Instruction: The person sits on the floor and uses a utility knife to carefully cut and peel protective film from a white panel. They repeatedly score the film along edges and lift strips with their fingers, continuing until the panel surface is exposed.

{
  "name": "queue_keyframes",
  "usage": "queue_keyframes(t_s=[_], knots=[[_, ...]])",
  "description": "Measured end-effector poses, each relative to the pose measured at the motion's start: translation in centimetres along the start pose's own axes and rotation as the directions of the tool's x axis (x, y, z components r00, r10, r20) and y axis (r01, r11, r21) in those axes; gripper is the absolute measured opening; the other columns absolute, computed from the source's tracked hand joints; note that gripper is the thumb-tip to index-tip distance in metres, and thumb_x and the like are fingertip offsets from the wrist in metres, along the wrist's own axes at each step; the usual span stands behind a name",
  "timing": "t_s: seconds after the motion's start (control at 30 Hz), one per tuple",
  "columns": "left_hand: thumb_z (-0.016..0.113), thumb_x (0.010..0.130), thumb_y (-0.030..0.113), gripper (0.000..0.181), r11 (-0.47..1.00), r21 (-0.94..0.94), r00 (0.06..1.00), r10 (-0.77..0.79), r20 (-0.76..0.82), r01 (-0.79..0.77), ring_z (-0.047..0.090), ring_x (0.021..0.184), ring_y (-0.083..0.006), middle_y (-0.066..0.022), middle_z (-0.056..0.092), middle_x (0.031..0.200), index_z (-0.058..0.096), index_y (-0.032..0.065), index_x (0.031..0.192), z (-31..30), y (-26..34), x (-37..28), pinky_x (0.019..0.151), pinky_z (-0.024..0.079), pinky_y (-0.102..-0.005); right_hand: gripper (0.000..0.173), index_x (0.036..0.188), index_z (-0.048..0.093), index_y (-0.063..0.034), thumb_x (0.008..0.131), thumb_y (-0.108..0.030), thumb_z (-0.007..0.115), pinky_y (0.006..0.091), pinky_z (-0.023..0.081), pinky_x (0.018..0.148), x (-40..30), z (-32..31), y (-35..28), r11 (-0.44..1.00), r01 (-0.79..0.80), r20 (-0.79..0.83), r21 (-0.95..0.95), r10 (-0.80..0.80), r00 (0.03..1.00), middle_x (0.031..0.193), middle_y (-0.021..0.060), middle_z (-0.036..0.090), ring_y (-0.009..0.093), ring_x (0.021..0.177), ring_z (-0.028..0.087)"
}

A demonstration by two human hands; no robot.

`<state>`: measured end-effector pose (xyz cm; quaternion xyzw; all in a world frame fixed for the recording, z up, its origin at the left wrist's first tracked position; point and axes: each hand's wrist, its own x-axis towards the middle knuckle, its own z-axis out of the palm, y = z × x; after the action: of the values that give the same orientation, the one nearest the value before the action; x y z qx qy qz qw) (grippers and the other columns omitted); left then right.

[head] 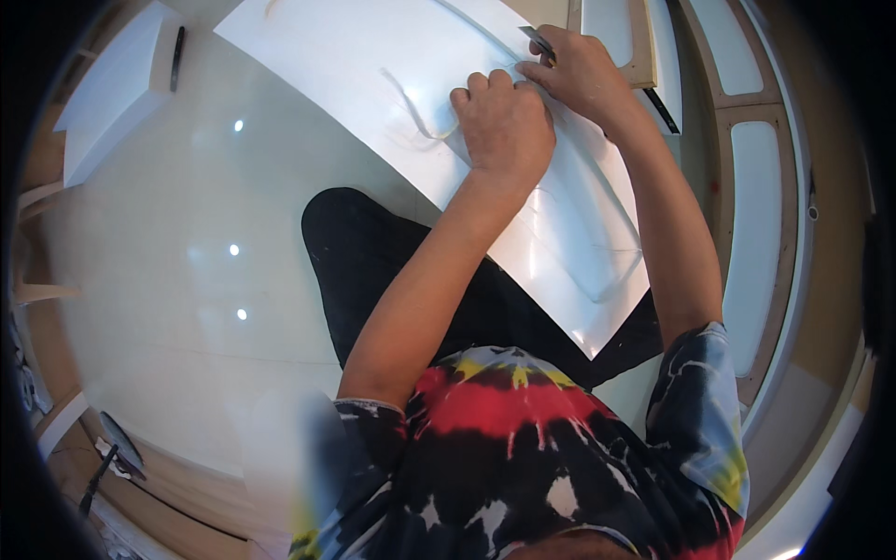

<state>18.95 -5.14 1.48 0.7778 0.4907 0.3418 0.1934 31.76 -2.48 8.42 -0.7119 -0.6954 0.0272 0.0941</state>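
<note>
A large glossy white sheet (336, 63) lies slantwise before me, its near corner over my dark-trousered legs. My left hand (502, 126) is curled low over it, knuckles up and fingertips hidden. A thin, pale, frayed strip (413, 112) runs out from the left side of that hand, pinched there as it appears. Close by on the right, my right hand (584, 73) holds a utility knife (539, 42), its blade pointing up and left, away from the sheet. The right thumb reaches toward the left knuckles. Fine strands (619, 249) lie on the sheet's right part.
Wood-framed panels with white insets (754, 238) stand along the right. A white folded board (115, 91) with a black handle is at upper left. Shiny floor tiles (175, 280) reflect ceiling lights. A round disc (120, 437) and a dark rod (98, 479) lie at lower left.
</note>
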Motion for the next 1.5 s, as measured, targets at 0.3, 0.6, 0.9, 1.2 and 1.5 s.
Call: queue_keyframes(t_s=[0.3,0.6,0.9,1.2,1.5], knots=[[0.072,0.084,0.014,0.015,0.999,-0.020,0.985,-0.040,0.166,0.044,0.067,0.068,-0.0306,-0.0114,0.069,0.067,0.072,0.0078,0.071,-1.6,0.4,0.6,0.074,0.041,-0.0440,0.025,0.097,0.071,0.0008,0.082,-0.019,0.076,0.0431,0.056,0.071,1.7,1.4,1.2,0.973,0.138,0.055,-0.186,-0.130,0.990,0.079,0.0181,0.071,0.033,0.072,0.069],[0.072,0.083,0.011,0.016,0.998,-0.005,0.994,0.070,0.078,-0.069,0.064,0.057,-0.0272,-0.0101,0.065,0.059,0.068,0.0078,0.068,-0.5,0.3,-1.1,0.071,0.038,-0.0409,0.024,0.095,0.069,0.0057,0.087,-0.015,0.062,0.0509,0.054,0.081,2.6,-0.4,-0.3,0.961,0.203,0.107,-0.186,-0.186,0.977,0.090,0.0289,0.070,0.044,0.087,0.070],[0.073,0.073,0.005,0.012,0.984,-0.033,0.981,0.175,0.083,-0.173,0.063,0.057,-0.0239,-0.0075,0.060,0.055,0.064,0.0093,0.069,-1.4,0.7,-1.7,0.069,0.036,-0.0394,0.034,0.112,0.069,0.0060,0.092,-0.021,0.065,0.0428,0.053,0.076,0.2,-3.8,-1.3,0.998,-0.062,0.138,-0.009,0.063,0.988,0.091,0.0242,0.071,0.035,0.081,0.068],[0.076,0.073,0.006,0.011,0.971,-0.113,0.977,0.212,0.014,-0.209,0.062,0.055,-0.0237,-0.0092,0.062,0.055,0.066,0.0083,0.070,-2.4,1.0,-1.1,0.070,0.036,-0.0394,0.028,0.100,0.069,0.0071,0.082,-0.015,0.070,0.0451,0.054,0.073,1.9,-3.7,-3.2,0.968,0.209,0.028,-0.137,-0.207,0.978,0.086,0.0266,0.070,0.039,0.077,0.069],[0.075,0.073,0.004,0.012,0.967,-0.116,0.974,0.224,-0.025,-0.226,0.064,0.055,-0.0236,-0.0102,0.061,0.053,0.065,0.0080,0.068,-3.0,1.1,-1.4,0.068,0.036,-0.0390,0.019,0.092,0.066,0.0052,0.088,-0.014,0.069,0.0395,0.050,0.066,1.5,-5.0,-4.5,0.993,0.074,0.026,-0.088,-0.072,0.997,0.074,0.0191,0.065,0.024,0.069,0.064]])
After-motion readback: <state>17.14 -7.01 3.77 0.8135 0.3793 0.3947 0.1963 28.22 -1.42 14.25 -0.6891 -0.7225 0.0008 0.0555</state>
